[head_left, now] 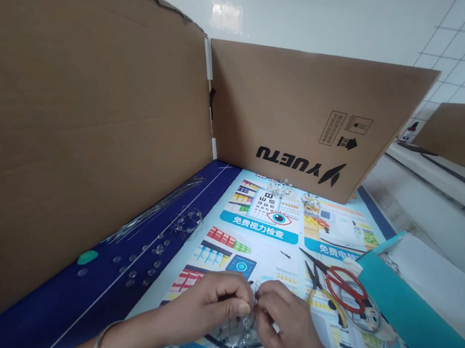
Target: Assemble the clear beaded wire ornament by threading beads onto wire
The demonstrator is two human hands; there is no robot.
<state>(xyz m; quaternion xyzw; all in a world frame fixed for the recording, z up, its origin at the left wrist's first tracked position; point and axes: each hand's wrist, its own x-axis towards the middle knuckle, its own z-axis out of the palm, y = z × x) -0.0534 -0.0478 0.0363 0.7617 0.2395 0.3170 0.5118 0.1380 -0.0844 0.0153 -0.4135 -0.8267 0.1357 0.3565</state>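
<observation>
My left hand (pixel 217 306) and my right hand (pixel 287 324) meet at the front of the table, fingers closed in pinches. Between and below them is a tangle of thin wire with clear beads (pixel 237 334), its wire ends sticking out; fingers partly hide it. Scissors with red handles (pixel 346 289) and pliers with yellow handles (pixel 329 301) lie to the right of my right hand, by a coil of wire (pixel 373 324). Loose clear beads (pixel 132 275) are scattered on the blue strip to the left, near another wire-and-bead cluster (pixel 187 222).
Cardboard panels (pixel 309 110) stand at the back and left. Straight wires (pixel 154 209) lie along the left panel beside a green piece (pixel 88 258). Further bead clusters (pixel 280 187) sit at the back. A teal open box (pixel 415 312) stands at right on the printed cover.
</observation>
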